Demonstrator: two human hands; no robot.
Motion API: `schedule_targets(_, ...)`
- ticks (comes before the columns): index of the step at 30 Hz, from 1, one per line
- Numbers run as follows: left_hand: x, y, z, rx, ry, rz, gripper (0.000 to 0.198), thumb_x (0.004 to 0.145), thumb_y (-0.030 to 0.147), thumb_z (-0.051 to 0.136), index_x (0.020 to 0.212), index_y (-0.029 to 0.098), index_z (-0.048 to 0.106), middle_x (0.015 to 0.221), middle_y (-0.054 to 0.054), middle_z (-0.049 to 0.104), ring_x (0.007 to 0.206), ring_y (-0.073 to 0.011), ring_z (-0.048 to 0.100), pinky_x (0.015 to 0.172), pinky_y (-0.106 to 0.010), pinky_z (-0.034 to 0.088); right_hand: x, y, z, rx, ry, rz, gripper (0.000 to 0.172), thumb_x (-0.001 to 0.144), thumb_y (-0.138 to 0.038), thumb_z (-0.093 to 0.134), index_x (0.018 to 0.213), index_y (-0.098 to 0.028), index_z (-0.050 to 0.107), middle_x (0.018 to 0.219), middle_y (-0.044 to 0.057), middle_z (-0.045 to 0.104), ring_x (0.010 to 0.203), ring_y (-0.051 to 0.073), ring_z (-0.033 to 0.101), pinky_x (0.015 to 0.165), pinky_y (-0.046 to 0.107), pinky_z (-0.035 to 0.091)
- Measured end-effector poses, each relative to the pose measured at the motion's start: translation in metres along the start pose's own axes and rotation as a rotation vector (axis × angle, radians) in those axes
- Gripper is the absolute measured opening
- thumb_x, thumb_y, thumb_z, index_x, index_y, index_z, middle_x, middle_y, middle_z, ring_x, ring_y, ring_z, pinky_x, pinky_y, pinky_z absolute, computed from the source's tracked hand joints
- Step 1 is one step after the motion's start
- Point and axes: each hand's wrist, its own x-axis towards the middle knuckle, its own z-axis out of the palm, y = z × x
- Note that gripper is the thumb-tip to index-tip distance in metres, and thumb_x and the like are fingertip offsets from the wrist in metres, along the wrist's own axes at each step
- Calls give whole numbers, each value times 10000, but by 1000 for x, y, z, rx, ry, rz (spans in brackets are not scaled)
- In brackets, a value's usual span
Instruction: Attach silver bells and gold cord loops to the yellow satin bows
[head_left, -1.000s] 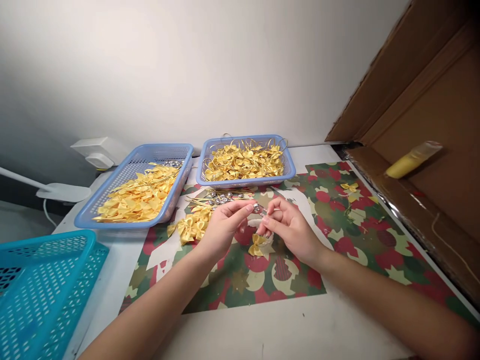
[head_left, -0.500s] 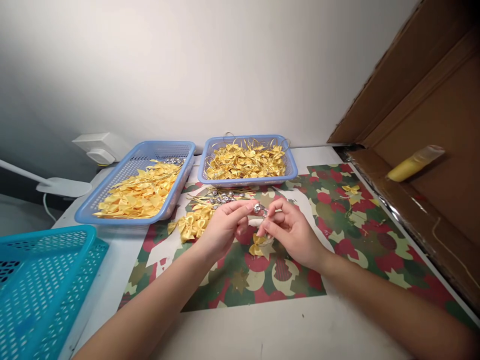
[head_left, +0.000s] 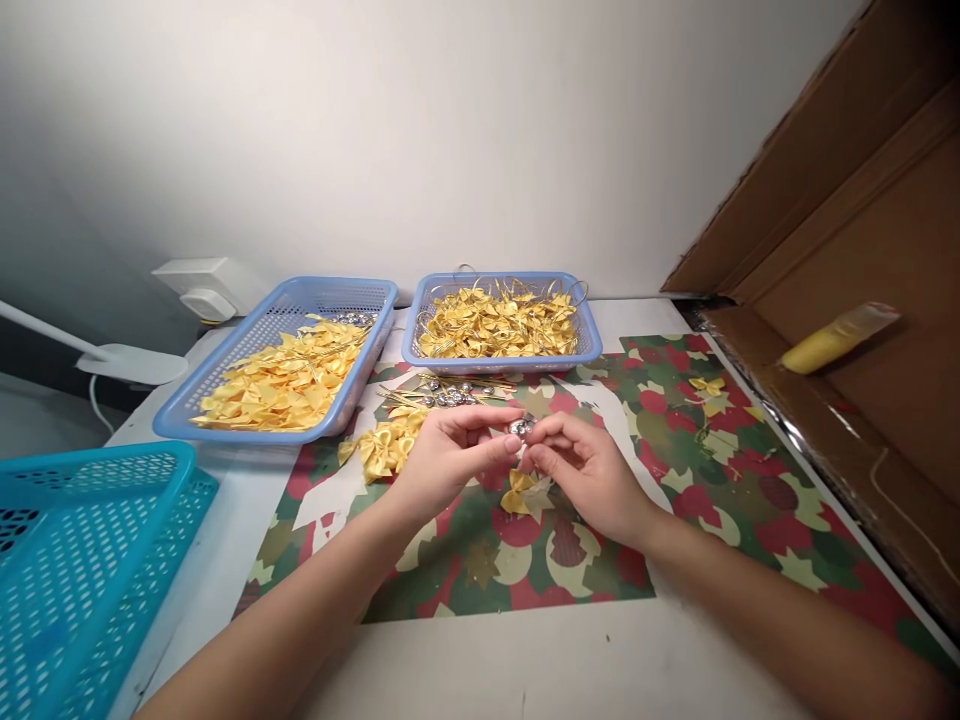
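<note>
Both hands meet over the middle of the patterned mat (head_left: 675, 520) - the left hand (head_left: 442, 465) and the right hand (head_left: 592, 475) each pinched narrow on a small silver bell (head_left: 517, 428) at their fingertips. A yellow bow (head_left: 517, 494) sits just under the right fingers - held or lying, I can't tell. A heap of bows (head_left: 384, 445) lies just left, with the blue basket (head_left: 502, 362) beyond.
</note>
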Motion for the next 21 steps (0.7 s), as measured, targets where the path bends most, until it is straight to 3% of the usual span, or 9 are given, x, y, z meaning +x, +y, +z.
schedule_targets(6, 0, 0, 0, 53, 14, 51, 236, 647, 238, 838, 875, 197, 792, 555, 3, 668, 488, -94, 567, 432, -182, 496, -1, -2, -2, -51, -2, -14, 76, 944, -268, 539, 903, -218, 579, 777, -5, 691, 752, 128, 657, 692, 250, 499)
schedule_targets(9, 0, 1, 0, 76, 59, 95, 227, 654, 250, 831, 870, 194, 789, 641, -9, 692, 509, -95, 577, 439, -185, 496, 1, -3, -4, -118, -3, -9, 96, 948, -280, 517, 893, -217, 564, 764, -1, 678, 737, 140, 643, 674, 262, 495)
schedule_targets(12, 3, 0, -2, 40, 157, 135, 210, 659, 268, 830, 848, 194, 778, 753, -20, 714, 533, -74, 566, 442, -159, 470, 2, -2, -2, -381, -25, -47, 116, 932, -235, 511, 837, -212, 574, 772, 17, 663, 765, 170, 616, 688, 301, 483)
schedule_targets(16, 8, -4, -6, 33, 190, 128, 239, 650, 271, 837, 857, 179, 761, 753, -16, 698, 551, -65, 548, 471, -149, 461, 4, 3, -3, -722, -164, -190, 92, 858, -161, 598, 781, -207, 619, 947, 39, 687, 940, 221, 575, 864, 396, 435)
schedule_targets(18, 8, -8, -6, 65, 166, 112, 242, 663, 269, 829, 874, 178, 750, 773, -16, 693, 578, -71, 560, 499, -155, 469, 7, 4, -9, -798, -121, -199, 54, 849, -177, 623, 804, -205, 631, 948, 34, 689, 923, 218, 573, 861, 392, 424)
schedule_targets(21, 6, -15, -3, 88, 123, 65, 253, 691, 287, 808, 899, 172, 722, 678, 2, 651, 552, -84, 554, 502, -179, 467, 14, 7, -20, -983, 59, -129, 68, 854, -254, 636, 843, -190, 617, 896, 50, 672, 892, 238, 566, 803, 386, 418)
